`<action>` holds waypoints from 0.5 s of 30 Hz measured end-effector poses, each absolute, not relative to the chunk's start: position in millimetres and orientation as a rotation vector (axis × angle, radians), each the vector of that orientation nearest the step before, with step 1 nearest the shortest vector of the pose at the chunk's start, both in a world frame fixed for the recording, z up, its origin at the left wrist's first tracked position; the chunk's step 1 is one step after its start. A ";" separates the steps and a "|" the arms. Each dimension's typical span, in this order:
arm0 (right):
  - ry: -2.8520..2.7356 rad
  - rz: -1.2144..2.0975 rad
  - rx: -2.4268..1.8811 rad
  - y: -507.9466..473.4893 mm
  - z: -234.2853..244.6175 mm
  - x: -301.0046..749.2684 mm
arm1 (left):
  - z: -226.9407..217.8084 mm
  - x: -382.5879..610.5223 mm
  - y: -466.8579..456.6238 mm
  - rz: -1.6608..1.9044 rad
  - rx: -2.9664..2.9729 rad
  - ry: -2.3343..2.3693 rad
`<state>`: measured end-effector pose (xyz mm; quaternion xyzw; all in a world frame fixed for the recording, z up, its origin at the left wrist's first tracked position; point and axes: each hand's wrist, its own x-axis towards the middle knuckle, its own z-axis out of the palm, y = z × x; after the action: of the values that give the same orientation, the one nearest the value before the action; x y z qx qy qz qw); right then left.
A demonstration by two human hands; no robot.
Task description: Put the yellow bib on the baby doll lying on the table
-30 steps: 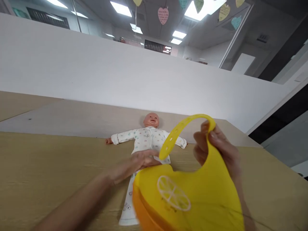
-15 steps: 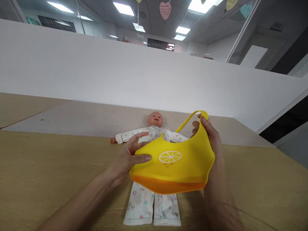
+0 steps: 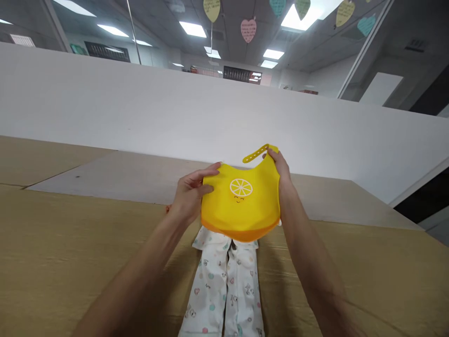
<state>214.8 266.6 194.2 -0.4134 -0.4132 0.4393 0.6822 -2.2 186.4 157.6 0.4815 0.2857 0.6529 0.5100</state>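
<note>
- Yellow bib (image 3: pixel 242 201): soft, silicone-looking, with an orange catch pocket along its lower edge. It is held up flat, front toward the camera, over the upper body of the doll (image 3: pixel 226 285), hiding the doll's head and chest.
- Left hand (image 3: pixel 191 194): closed on the bib's left upper corner, thumb on the front face, fingers curled over the top edge.
- Right hand (image 3: pixel 278 168): pinching the right upper corner at the root of the neck strap (image 3: pixel 257 153).
- Neck strap: perforated, sticking up loose behind the bib's top edge; not looped or fastened to anything visible.
- Doll: lies on its back on the tabletop (image 3: pixel 70 243), legs toward the camera, in a white sleepsuit printed with small hearts; only the legs and lower body show below the bib.
- Progress, as judged: bib brought over the doll's chest and lined up; the strap is yet to go round the neck and be closed, so the fitting itself looks undone.
- Markings: white lemon-slice emblem (image 3: pixel 241 187) with a small smiling face beneath it on the bib. No brand name visible.
- Paper hearts (image 3: pixel 248 30): hanging from the ceiling, carrying writing too small to read.
</note>
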 end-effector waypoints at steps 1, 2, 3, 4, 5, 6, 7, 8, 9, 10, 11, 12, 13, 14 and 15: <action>-0.900 1.007 -0.985 278.6 185.5 213.4 | 152.1 -1.5 193.8 1.597 1.142 0.703; -0.868 1.026 -1.035 289.0 175.8 211.5 | 145.7 -1.0 201.0 1.625 1.119 0.722; -0.831 1.040 -1.063 297.6 165.6 209.3 | 138.9 -0.7 208.0 1.640 1.096 0.743; -0.797 1.050 -1.079 304.4 155.5 207.0 | 132.0 -0.4 214.8 1.641 1.072 0.761; -0.764 1.053 -1.086 309.7 145.9 204.7 | 125.6 -0.3 221.5 1.627 1.055 0.775; -0.736 1.047 -1.093 313.7 137.1 202.8 | 119.7 -0.4 228.1 1.609 1.046 0.793; -0.720 1.030 -1.111 316.8 129.4 201.3 | 114.6 -0.6 234.5 1.589 1.048 0.815; -0.722 1.008 -1.145 319.4 122.9 200.5 | 110.1 -1.0 240.6 1.573 1.051 0.843; -0.741 0.986 -1.189 321.9 117.7 200.3 | 106.3 -1.7 246.4 1.554 1.046 0.876; -0.769 0.967 -1.235 324.2 113.7 200.7 | 102.8 -2.5 252.0 1.533 1.030 0.907; -0.802 0.957 -1.276 326.7 110.5 201.5 | 99.6 -3.6 257.5 1.507 1.002 0.930; -0.833 0.959 -1.309 329.1 108.1 202.6 | 96.5 -4.9 262.9 1.476 0.967 0.944; -0.855 0.967 -1.331 331.5 106.0 203.8 | 93.4 -6.3 268.3 1.447 0.933 0.949; -0.868 0.978 -1.345 333.7 103.9 205.0 | 90.2 -7.7 273.9 1.414 0.908 0.951; -0.876 0.988 -1.357 335.7 101.6 206.3 | 87.0 -9.0 279.4 1.382 0.891 0.954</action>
<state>206.3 335.7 101.6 -0.5816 -0.3754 0.4233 0.5844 -9.0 279.4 87.0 0.3815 0.4083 0.5916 0.5812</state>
